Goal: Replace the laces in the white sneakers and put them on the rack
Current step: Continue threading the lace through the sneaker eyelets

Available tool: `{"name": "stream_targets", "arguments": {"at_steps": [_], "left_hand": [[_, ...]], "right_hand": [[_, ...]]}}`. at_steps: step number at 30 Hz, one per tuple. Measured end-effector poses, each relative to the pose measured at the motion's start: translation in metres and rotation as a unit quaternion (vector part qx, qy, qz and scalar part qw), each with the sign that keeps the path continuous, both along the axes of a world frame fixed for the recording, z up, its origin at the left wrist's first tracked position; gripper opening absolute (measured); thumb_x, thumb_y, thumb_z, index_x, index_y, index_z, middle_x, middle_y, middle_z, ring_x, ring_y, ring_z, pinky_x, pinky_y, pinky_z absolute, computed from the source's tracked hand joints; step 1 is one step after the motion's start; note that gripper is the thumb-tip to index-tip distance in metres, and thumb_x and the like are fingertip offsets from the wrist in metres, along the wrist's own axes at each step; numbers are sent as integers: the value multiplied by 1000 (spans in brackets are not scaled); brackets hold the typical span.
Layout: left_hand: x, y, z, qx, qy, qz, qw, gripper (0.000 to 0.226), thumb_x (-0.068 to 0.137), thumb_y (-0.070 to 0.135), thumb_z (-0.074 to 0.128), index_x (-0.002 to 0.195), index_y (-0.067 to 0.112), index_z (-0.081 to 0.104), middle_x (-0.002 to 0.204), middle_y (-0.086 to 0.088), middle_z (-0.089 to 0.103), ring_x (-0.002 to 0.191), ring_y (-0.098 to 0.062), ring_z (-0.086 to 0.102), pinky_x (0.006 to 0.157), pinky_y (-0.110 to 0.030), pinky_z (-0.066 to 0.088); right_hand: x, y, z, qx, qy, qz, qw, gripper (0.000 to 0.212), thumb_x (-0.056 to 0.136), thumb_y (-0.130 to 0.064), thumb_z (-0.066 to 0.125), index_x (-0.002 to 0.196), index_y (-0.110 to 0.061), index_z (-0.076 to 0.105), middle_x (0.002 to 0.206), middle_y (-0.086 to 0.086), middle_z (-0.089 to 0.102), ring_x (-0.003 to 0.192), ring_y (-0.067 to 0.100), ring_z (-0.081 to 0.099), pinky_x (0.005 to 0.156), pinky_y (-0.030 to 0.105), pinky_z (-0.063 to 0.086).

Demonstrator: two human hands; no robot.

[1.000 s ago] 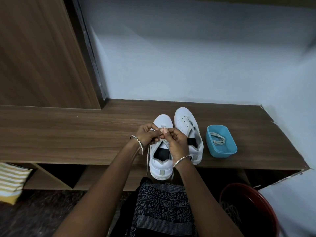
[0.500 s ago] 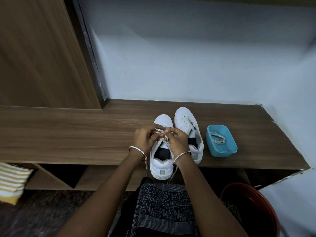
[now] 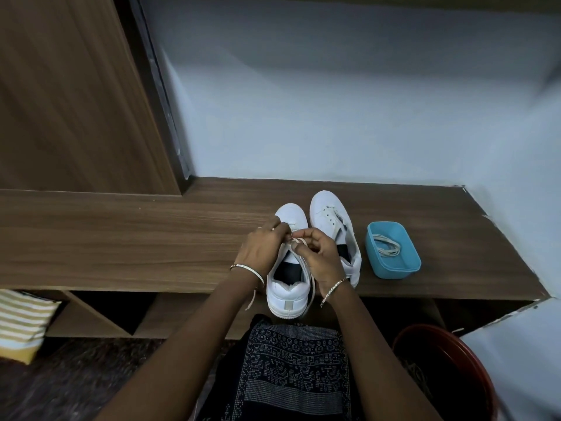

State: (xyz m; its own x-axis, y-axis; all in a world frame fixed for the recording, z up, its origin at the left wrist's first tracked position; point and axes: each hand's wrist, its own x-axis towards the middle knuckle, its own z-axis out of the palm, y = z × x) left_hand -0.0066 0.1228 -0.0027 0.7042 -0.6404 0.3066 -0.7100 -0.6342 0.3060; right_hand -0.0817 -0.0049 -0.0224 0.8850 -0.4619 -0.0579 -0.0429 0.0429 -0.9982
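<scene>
The lace (image 3: 299,240) is pinched between curled fingers of the left hand (image 3: 261,250) and the right hand (image 3: 320,258), above the nearer white sneaker (image 3: 288,294), its heel set at the front edge of the rack top (image 3: 136,244). Which eyelet is worked cannot be told. The second sneaker (image 3: 329,212) is stood just beside; a blue tub (image 3: 405,268) is seen rightward.

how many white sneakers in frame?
2. Left sneaker at the bench's front edge, left hand and right hand pinching its lace. Right sneaker beside it, by the blue tray. Cubbies below are dark; more could be hidden.
</scene>
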Motion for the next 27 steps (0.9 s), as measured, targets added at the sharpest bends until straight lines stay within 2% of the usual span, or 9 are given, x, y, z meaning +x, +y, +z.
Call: {"name": "stream_targets", "arguments": {"at_steps": [3,5,8,10,14,18,21,24,27], "left_hand": [[10,-3,-5,-58,105,-24,993,7,90,2,59,93,0,65,95,-17,58,81,-32,57,64,-27,28],[15,-2,-4,-78,195,-27,977,15,95,9,58,85,-1,64,80,-17,59,71,-31,58,64,-30,33],[19,1,5,-123,338,-23,933,26,99,15,55,74,10,59,58,-3,53,47,-7,50,54,-26,38],[20,3,7,-156,394,-20,906,27,98,15,57,71,11,60,54,-2,53,43,-3,47,51,-22,38],[17,5,8,-206,457,-20,865,26,96,14,61,73,6,68,67,-18,62,52,-12,51,53,-24,37],[14,8,12,-273,500,2,822,15,88,10,71,75,3,73,60,-10,67,49,-10,59,46,-18,42],[13,12,20,-312,527,16,790,9,81,6,76,78,-3,74,64,-13,71,50,-14,63,50,-22,48],[14,12,21,-316,519,38,793,14,79,7,78,75,-5,73,62,-15,71,48,-15,63,51,-22,50],[19,13,12,-303,499,75,808,21,81,13,79,70,-3,71,61,-14,70,51,-15,64,53,-24,53]], "right_hand": [[-3,-1,0,-84,-26,7,996,16,85,4,70,98,-4,66,89,-5,76,87,7,70,78,23,53],[-5,0,0,-160,-33,-17,986,15,84,-4,75,96,-9,67,86,-12,72,82,1,66,74,20,50],[-6,4,-5,-285,-46,-53,956,23,78,-18,81,96,-21,66,99,-13,62,93,9,60,78,27,50],[-8,7,-7,-346,-54,-69,934,29,74,-25,83,97,-25,65,102,-12,59,95,13,56,78,29,49],[-10,13,-2,-417,-66,-105,900,17,80,-23,79,94,-20,70,92,-9,70,87,16,58,73,34,50],[-10,12,4,-445,-67,-130,883,3,84,-19,76,84,-17,73,77,-4,72,76,19,62,64,36,52],[-12,9,7,-434,-60,-117,891,2,86,-14,71,85,-14,71,77,-1,72,72,20,67,62,35,54],[-15,11,7,-436,-47,-121,891,5,87,-6,68,85,-11,68,77,1,73,71,21,69,61,31,52],[-17,6,0,-413,-12,-131,901,9,89,-5,65,86,-14,65,76,3,72,71,22,70,61,37,55]]}}
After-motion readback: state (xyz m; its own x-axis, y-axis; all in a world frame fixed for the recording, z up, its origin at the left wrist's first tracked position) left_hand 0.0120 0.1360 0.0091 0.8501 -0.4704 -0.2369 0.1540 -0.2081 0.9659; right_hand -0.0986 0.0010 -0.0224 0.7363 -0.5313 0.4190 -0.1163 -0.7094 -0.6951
